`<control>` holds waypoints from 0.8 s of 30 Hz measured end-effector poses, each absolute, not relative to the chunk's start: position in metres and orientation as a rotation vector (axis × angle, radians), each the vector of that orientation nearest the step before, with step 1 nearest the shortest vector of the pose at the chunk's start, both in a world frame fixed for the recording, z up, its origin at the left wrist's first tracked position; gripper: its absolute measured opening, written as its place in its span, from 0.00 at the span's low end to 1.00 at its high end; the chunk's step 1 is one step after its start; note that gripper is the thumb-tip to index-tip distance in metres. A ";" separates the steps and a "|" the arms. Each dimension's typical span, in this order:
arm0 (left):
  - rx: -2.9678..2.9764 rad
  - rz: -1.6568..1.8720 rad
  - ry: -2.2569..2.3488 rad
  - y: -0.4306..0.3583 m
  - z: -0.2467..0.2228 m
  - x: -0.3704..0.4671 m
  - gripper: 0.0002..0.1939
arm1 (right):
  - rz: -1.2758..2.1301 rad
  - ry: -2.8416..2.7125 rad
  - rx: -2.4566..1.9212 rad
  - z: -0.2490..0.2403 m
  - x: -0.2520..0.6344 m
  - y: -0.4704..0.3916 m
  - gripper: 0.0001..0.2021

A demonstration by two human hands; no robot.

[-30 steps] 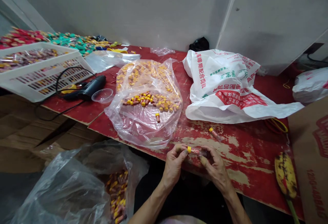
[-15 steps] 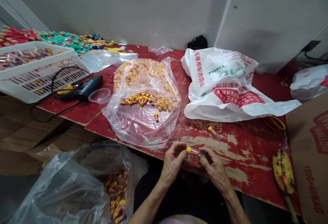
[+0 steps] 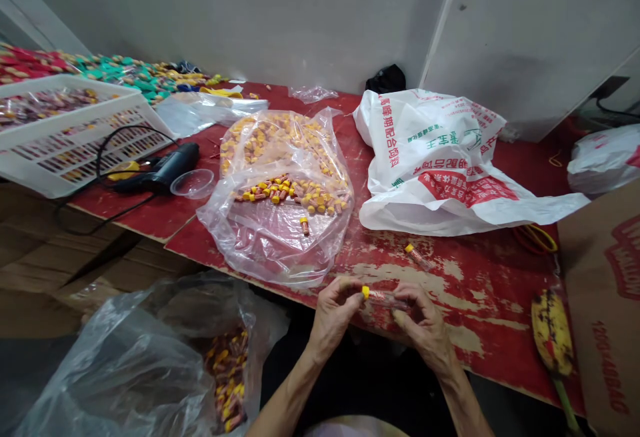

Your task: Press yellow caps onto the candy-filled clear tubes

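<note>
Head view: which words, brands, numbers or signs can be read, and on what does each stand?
"高峰期配合饲料": red, down the white sack.
"宝王": green, same sack; character before it unclear.
"MALLO": red logo, carton; the rest is cut off.
"120G×48BAG": red, same carton.
Sack's smaller print: too small or creased.
Held tube: any print too blurred.

Dark clothing is worn, with forearms bare.

Basket on L of table, open bag w/ vials mid, sack R, box far R.
</note>
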State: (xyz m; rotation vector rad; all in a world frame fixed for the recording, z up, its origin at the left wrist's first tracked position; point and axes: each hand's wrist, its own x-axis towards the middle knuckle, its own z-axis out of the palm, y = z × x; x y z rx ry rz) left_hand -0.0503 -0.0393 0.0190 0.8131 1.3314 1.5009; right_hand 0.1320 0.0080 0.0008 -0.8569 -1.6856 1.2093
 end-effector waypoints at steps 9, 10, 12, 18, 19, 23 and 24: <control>0.669 1.545 1.214 -0.040 0.010 -0.052 0.09 | 1.178 -1.687 -0.883 0.002 0.136 0.011 0.07; 0.672 1.530 1.215 -0.041 0.010 -0.050 0.08 | 1.174 -1.698 -0.894 0.003 0.135 0.011 0.07; 0.672 1.508 1.212 -0.042 0.011 -0.046 0.08 | 1.172 -1.719 -0.908 0.005 0.134 0.010 0.07; 0.698 1.476 1.255 -0.042 0.015 -0.042 0.09 | 1.230 -1.751 -1.017 0.004 0.132 0.008 0.11; 0.702 1.473 1.264 -0.042 0.016 -0.043 0.09 | 1.257 -1.751 -1.054 0.003 0.132 0.007 0.12; 0.712 1.453 1.298 -0.042 0.017 -0.043 0.09 | 1.316 -1.728 -1.135 0.000 0.132 0.005 0.16; 0.707 1.454 1.296 -0.042 0.016 -0.043 0.09 | 1.322 -1.713 -1.141 0.001 0.132 0.004 0.17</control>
